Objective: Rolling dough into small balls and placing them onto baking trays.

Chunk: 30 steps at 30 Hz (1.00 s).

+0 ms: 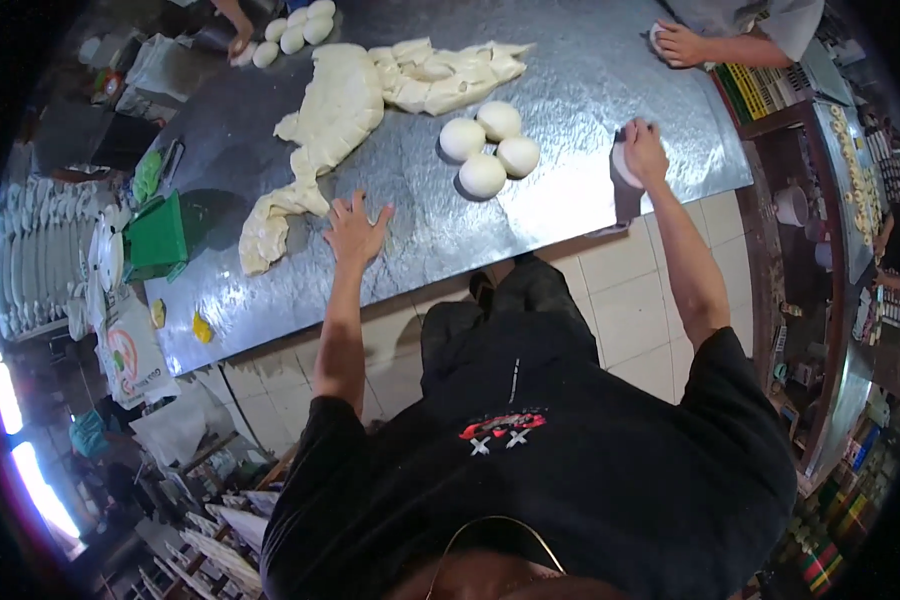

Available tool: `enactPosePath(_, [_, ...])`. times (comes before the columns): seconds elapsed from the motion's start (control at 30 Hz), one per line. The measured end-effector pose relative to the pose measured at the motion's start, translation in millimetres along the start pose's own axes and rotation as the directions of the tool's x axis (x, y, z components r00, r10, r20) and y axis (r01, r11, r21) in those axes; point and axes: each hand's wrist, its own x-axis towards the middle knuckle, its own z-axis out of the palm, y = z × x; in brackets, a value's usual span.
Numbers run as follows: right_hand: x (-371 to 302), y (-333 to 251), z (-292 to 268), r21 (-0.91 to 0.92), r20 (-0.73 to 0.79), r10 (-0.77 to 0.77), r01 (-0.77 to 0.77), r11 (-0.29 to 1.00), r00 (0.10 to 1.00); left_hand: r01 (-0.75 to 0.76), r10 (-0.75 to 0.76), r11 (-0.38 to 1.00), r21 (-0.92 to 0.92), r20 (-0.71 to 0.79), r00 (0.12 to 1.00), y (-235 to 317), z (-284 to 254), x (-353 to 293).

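Left hand [357, 232]: flat on the shiny table [420, 245], fingers spread wide, just beside the floppy end of the big dough [340, 100].
Right hand [647, 155]: on top of a white dough ball [622, 165], near the table's edge. Its fingers bend down, but it is blurry and I can't tell how hard they squeeze.
Four dough balls [482, 176]: bunched together on the table, between the two hands and a bit farther up.
Black shirt [610, 470]: a red picture on the front with white cross shapes under it.
White bag [150, 378]: by the table's left corner, with red and green print; the small letters are hard to read.
Green box [157, 238]: at the table's left end.
Other people: one hand [682, 45] at the top right touches a white lump [656, 38]; another hand [239, 42] is near small balls [291, 40].
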Motion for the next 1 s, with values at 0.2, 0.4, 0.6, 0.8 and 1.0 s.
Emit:
enactPosePath(0.2, [-62.2, -18.9, -13.9, 0.077, 0.449, -0.193, 0.177, 0.981, 0.872, -0.085, 0.065, 0.996, 0.039, 0.371, 0.926, 10.0, -24.1, -72.8])
enactPosePath(0.4, [45.8, -8.5, -0.1, -0.167, 0.052, -0.095, 0.102, 0.981, 0.994, -0.048, 0.056, 0.989, -0.137, 0.059, 0.997, -40.2, 14.5, 32.5])
enactPosePath(0.6, [-11.6, 41.7, 1.2, 0.434, 0.098, -0.283, 0.215, 0.875, 0.954, -0.235, 0.246, 0.893, -0.384, -0.019, 0.969, -71.3, 6.3, -21.7])
enactPosePath(0.8, [31.6, 39.7, 24.8, 0.259, -0.451, 0.129, -0.009, 0.966, 0.883, 0.048, -0.226, 0.882, -0.47, -0.331, 0.916, -65.0, 45.8, 2.8])
enactPosePath(1.0, [44.0, -50.4, 44.0, 0.438, -0.052, 0.244, -0.198, 0.877, 0.968, 0.18, -0.397, 0.797, -0.577, -0.274, 0.876, 19.8, 59.3, 30.9])
